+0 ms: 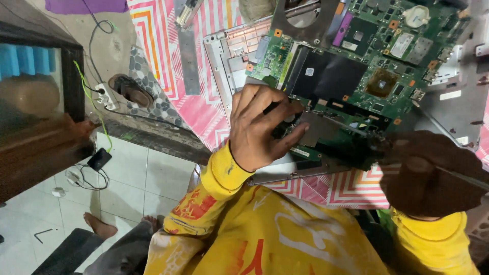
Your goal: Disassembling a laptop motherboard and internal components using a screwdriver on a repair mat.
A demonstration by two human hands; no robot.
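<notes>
A green laptop motherboard (356, 61) lies in its silver case shell (224, 61) on a pink striped cloth. My left hand (257, 127) rests on the board's near left corner. Its fingers and thumb are curled around a small black part (281, 126) there. My right hand (425, 175) is in shadow at the board's near right edge. It is closed on a thin metal tool (466, 178) whose tip points toward the board's edge near a cluster of small parts (374, 137). Both arms wear yellow sleeves.
The pink striped cloth (204, 112) covers the work surface. A grey metal strip (188, 56) lies on it at the back left. On the floor to the left are a power strip with cables (104, 94), a sandal (131, 89), a dark wooden cabinet (41, 147) and another person's bare foot (99, 226).
</notes>
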